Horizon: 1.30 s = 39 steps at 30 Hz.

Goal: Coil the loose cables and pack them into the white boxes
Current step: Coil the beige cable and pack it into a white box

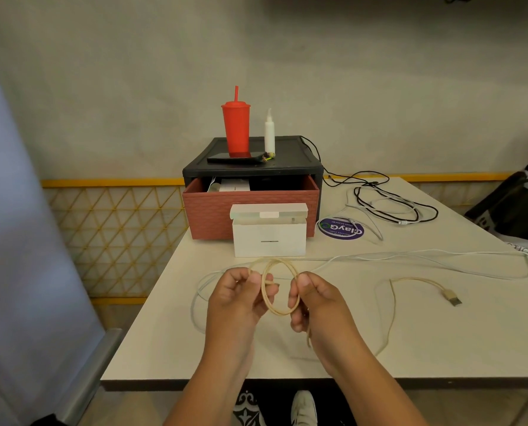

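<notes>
Pinching one side of a small loop, the left hand (238, 298) curls its fingers on the thin beige braided cable (278, 313), held above the pale tabletop (152, 333) just in front of the open white cardboard box (269, 241). The right hand (316, 302) grips the loop's other side, thumb on top. Coiling looks partly done: a long tail trails right to its flat USB plug (453, 300). Next, I judge, that slack must be drawn in turn by turn before boxing; a thin white cable (410, 256) and a black cable (395, 207) lie loose
</notes>
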Each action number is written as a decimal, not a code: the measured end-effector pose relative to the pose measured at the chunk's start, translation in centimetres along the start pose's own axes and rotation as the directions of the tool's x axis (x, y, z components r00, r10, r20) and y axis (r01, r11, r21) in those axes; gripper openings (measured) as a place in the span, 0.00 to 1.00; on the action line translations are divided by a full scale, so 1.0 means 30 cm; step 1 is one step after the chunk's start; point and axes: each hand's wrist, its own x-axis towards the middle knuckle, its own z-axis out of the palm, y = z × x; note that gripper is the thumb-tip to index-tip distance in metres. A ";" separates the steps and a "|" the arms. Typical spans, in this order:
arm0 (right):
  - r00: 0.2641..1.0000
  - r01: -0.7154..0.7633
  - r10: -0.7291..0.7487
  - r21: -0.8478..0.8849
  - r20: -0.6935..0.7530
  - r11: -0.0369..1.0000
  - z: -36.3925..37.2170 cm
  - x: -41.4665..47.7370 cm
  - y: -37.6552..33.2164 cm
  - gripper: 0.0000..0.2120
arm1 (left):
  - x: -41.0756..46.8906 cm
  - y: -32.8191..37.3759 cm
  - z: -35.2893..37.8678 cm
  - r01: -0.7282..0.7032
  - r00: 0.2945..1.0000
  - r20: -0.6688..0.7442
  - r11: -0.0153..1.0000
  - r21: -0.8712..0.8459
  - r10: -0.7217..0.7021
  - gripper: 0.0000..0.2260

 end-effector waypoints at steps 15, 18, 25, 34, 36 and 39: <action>0.999 0.012 -0.010 0.061 -0.038 0.998 -0.016 0.022 -0.013 0.19 | -0.016 -0.025 -0.042 0.206 0.865 0.428 0.963 0.172 -0.262 0.06; 0.997 0.036 -0.034 0.023 -0.067 0.999 -0.014 0.024 -0.019 0.18 | -0.021 -0.024 -0.032 0.282 0.845 0.446 0.955 0.095 -0.294 0.18; 0.992 0.089 -0.103 -0.175 -0.074 0.981 -0.036 0.019 -0.017 0.17 | 0.011 -0.024 -0.020 0.163 0.944 0.230 0.943 0.291 -0.234 0.08; 0.981 0.191 -0.194 -0.353 0.026 0.916 -0.032 0.012 0.023 0.18 | 0.023 0.041 0.018 0.478 0.839 0.313 0.878 -0.031 -0.446 0.13; 0.980 0.195 -0.200 -0.324 0.017 0.926 -0.034 0.013 0.026 0.17 | 0.018 0.040 0.021 0.479 0.836 0.340 0.875 -0.073 -0.430 0.14; 0.979 0.196 -0.201 -0.309 0.015 0.931 -0.048 0.010 0.024 0.15 | 0.016 0.036 0.023 0.461 0.859 0.355 0.860 -0.221 -0.369 0.16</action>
